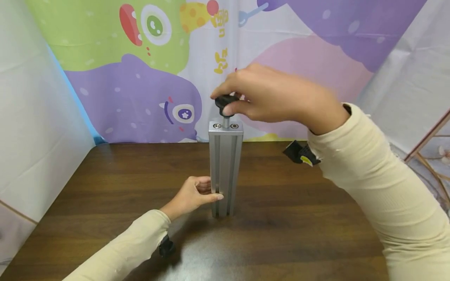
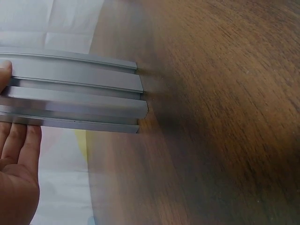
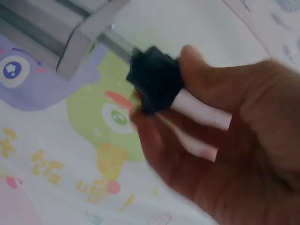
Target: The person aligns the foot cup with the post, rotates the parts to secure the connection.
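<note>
A silver aluminium extrusion profile (image 1: 225,164) stands upright on the wooden table, with long grooves down its sides. My left hand (image 1: 197,194) grips it low down, thumb across the front face and fingers behind the left side. Over its top end, a black star knob (image 1: 222,102) sits on a threaded metal stem (image 1: 226,121) that goes into the end face between two round holes. My right hand (image 1: 270,95) pinches the knob between thumb and fingers. In the right wrist view part of the stem (image 3: 119,46) shows between the knob (image 3: 157,79) and the profile's end.
The brown wooden table (image 1: 299,234) reaches back to a printed cartoon curtain (image 1: 140,101). White cloth walls (image 1: 24,117) stand at both sides. A black wrist camera mount (image 1: 299,152) hangs under the right cuff, another (image 1: 166,246) under the left.
</note>
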Action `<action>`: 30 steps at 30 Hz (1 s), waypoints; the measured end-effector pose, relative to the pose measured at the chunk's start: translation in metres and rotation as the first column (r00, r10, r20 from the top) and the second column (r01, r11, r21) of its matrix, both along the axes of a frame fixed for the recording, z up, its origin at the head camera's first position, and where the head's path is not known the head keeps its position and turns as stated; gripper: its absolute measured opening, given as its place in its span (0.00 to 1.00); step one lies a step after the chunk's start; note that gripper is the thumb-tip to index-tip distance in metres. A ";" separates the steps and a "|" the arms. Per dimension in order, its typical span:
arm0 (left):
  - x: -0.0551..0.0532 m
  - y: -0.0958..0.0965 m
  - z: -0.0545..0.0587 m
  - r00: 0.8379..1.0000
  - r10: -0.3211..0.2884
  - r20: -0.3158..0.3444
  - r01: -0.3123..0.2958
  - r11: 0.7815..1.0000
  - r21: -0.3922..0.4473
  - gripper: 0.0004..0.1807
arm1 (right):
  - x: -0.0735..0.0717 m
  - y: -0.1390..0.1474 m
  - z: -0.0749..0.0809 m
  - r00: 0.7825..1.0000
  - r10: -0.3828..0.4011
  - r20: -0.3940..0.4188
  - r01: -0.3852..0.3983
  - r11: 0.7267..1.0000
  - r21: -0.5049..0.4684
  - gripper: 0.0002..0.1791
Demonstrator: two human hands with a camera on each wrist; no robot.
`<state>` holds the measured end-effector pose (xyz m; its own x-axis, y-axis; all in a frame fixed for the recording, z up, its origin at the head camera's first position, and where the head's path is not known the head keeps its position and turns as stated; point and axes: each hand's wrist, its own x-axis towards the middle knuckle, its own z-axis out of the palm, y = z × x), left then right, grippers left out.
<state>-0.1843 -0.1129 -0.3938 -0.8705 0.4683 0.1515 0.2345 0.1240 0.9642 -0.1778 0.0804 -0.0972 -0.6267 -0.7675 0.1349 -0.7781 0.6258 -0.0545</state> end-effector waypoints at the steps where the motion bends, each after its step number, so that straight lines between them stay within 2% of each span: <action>1: 0.000 0.000 0.000 1.000 0.000 -0.002 0.000 1.000 -0.001 0.19 | 0.002 -0.004 -0.002 0.997 -0.076 -0.023 0.076 0.997 -0.013 0.14; 3: 0.000 0.000 0.000 1.000 0.002 -0.006 -0.002 1.000 -0.003 0.19 | 0.006 -0.011 -0.007 0.970 -0.230 -0.077 0.227 0.973 -0.052 0.22; 6: -0.001 0.000 0.000 1.000 0.006 -0.013 -0.006 1.000 -0.008 0.19 | 0.010 -0.020 -0.014 0.904 -0.398 -0.154 0.383 0.916 -0.122 0.33; 9: 0.000 0.000 0.000 1.000 0.008 -0.015 -0.008 1.000 -0.012 0.19 | 0.010 -0.024 -0.018 0.864 -0.453 -0.220 0.425 0.890 -0.163 0.36; 11: 0.000 0.000 0.000 1.000 0.006 -0.013 -0.006 1.000 -0.011 0.19 | 0.010 -0.024 -0.020 0.853 -0.463 -0.241 0.431 0.885 -0.174 0.37; 14: 0.000 0.000 0.000 1.000 0.000 -0.013 0.000 1.000 -0.006 0.19 | 0.010 -0.024 -0.021 0.848 -0.468 -0.250 0.437 0.883 -0.171 0.37; 17: 0.000 0.000 0.000 1.000 -0.005 -0.013 0.005 1.000 0.001 0.19 | 0.010 -0.023 -0.019 0.860 -0.460 -0.222 0.436 0.887 -0.149 0.37; 19: 0.000 -0.001 0.000 1.000 -0.009 -0.018 0.009 1.000 0.001 0.19 | 0.010 -0.020 -0.014 0.885 -0.433 -0.170 0.419 0.901 -0.115 0.36; 22: -0.001 0.000 0.000 1.000 -0.016 -0.022 0.016 1.000 0.005 0.19 | 0.009 -0.011 -0.004 0.933 -0.353 -0.065 0.351 0.935 -0.041 0.32; 26: -0.001 0.000 0.000 0.999 -0.019 -0.027 0.019 1.000 0.005 0.18 | 0.003 0.004 0.007 0.985 -0.161 0.055 0.157 0.985 0.069 0.28; 28: -0.001 -0.001 -0.001 0.999 -0.017 -0.030 0.017 1.000 0.003 0.18 | -0.001 0.010 0.010 0.994 -0.037 0.102 0.027 0.996 0.090 0.29; 30: -0.001 -0.002 -0.001 0.999 -0.014 -0.031 0.014 1.000 -0.001 0.18 | -0.005 0.013 0.010 0.990 0.080 0.121 -0.090 0.992 0.084 0.30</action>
<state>-0.1849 -0.1144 -0.3944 -0.8588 0.4803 0.1780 0.2658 0.1209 0.9564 -0.1823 0.0938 -0.0873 -0.5663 -0.8242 -0.0065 -0.8201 0.5642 -0.0952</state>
